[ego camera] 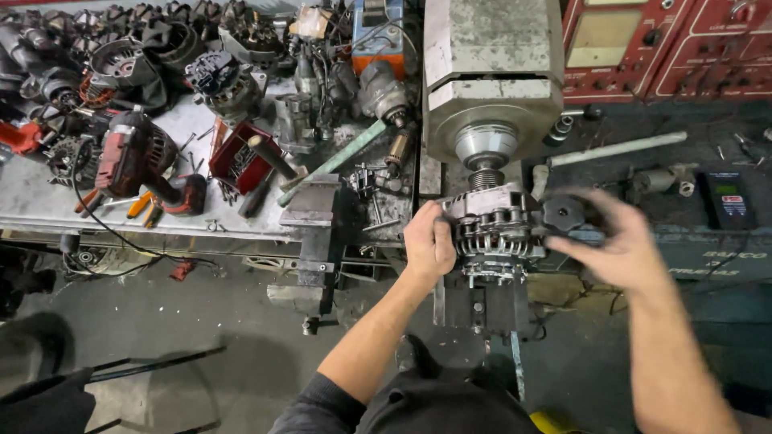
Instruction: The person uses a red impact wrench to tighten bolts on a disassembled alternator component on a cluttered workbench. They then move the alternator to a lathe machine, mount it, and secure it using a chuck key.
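Observation:
A grey finned alternator (494, 225) sits under the ram (485, 153) of a large grey press (490, 72), resting on a dark steel stand (481, 301). My left hand (429, 241) grips the alternator's left side. My right hand (611, 241) is blurred beside the alternator's right side, its fingers around a black star-shaped knob (561, 213).
A cluttered bench (48, 197) on the left carries several alternators, a red power tool (133, 153), a red bin (240, 157), a hammer (273, 157) and loose tools. A bench vise (314, 209) stands at its edge. Red panels (667, 44) and a small black meter (728, 197) lie right.

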